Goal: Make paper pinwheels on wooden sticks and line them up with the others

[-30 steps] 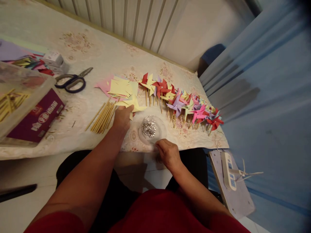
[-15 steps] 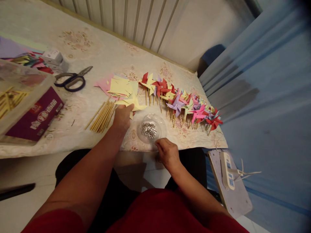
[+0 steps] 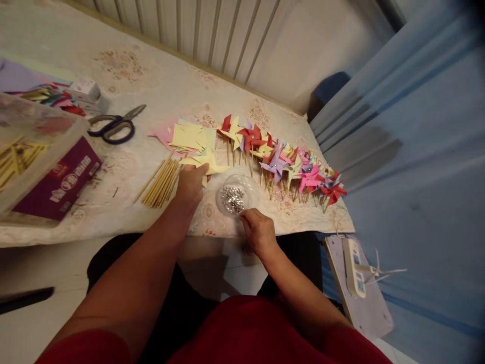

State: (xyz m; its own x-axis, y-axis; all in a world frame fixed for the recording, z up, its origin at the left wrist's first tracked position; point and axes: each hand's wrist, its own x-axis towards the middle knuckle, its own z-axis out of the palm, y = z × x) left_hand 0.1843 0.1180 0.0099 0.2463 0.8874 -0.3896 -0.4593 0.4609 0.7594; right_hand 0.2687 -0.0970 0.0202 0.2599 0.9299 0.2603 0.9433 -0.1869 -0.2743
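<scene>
Two bare hands work at the near edge of a table point(image 3: 125, 65) covered with a pale flowered cloth, seen from the head camera. The left hand point(image 3: 191, 184) lies palm down with its fingers closed on a yellow folded paper piece point(image 3: 206, 162), which rests on the cloth just in front of a loose pile of yellow and pink paper squares point(image 3: 187, 136). Just left of that hand lies a bundle of thin wooden sticks point(image 3: 161, 182). The right hand point(image 3: 258, 233) sits at the near rim of a clear dish of silver pins point(image 3: 234, 197), fingers curled toward it; whether they pinch a pin cannot be told. Behind the dish runs a row of finished pinwheels point(image 3: 284, 162). Scissors point(image 3: 113, 126) lie farther left.
</scene>
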